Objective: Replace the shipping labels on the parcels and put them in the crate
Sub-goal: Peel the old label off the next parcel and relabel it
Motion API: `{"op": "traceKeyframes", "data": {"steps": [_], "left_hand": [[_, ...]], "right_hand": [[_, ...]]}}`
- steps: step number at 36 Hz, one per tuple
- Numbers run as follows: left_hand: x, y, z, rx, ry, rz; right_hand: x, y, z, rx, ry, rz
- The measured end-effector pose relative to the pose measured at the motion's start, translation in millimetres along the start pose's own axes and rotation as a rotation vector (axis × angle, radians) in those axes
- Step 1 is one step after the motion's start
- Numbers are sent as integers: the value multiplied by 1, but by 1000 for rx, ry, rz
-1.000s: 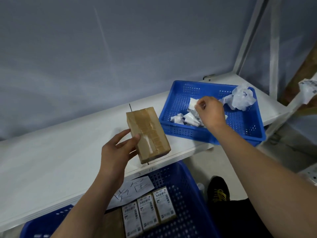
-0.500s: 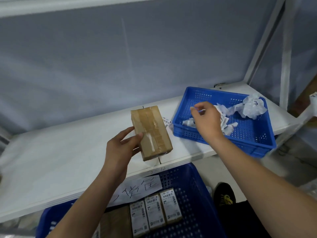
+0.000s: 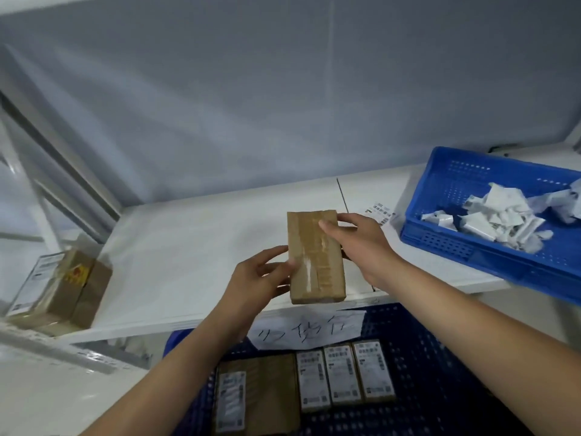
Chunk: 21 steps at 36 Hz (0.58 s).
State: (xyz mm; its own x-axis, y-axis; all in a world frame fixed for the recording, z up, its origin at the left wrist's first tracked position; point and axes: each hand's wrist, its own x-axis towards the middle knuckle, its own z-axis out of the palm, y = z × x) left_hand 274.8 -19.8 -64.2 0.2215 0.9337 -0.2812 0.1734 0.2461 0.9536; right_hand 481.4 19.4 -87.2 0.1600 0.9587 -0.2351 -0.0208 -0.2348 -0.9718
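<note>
A: Hands first. The left hand (image 3: 257, 278) is curled round the near-left edge of the parcel (image 3: 315, 256), thumb on its top face. The right hand (image 3: 358, 243) is closed on the far-right edge, fingers wrapped over the corner.

B: Changed?

A: Half a second ago the right hand was over the blue tray (image 3: 490, 247) with the torn label scraps (image 3: 496, 215); it has been brought back and the parcel is now gripped from both sides. The parcel is held above the white shelf (image 3: 188, 247), not resting on it.

B: Meaning for the task?

A: Old label judged dropped off; the top face is bare. A fresh label (image 3: 379, 210) is seen lying flat on the shelf just past the right hand. Likely to be picked next.

B: Materials?

A: Parcel: brown cardboard block, rectangular, wrapped in glossy tape with a whitish residue streak. Scraps: crumpled white paper. Tray: perforated hard plastic. The crate (image 3: 424, 372) below: same blue mesh plastic, relabelled parcels (image 3: 342, 376) laid flat inside, handwritten paper note (image 3: 308, 328) at its rim.
</note>
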Motion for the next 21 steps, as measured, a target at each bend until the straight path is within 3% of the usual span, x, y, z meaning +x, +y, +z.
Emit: {"op": "traceKeyframes", "data": {"steps": [6, 14, 21], "left_hand": [[9, -30, -21, 43, -43, -72], [36, -45, -24, -191, 25, -204], [51, -54, -33, -131, 65, -194]], "right_hand": [[20, 27, 27, -35, 55, 48], [31, 53, 50, -14, 118, 101], [28, 61, 55, -207, 63, -40]]}}
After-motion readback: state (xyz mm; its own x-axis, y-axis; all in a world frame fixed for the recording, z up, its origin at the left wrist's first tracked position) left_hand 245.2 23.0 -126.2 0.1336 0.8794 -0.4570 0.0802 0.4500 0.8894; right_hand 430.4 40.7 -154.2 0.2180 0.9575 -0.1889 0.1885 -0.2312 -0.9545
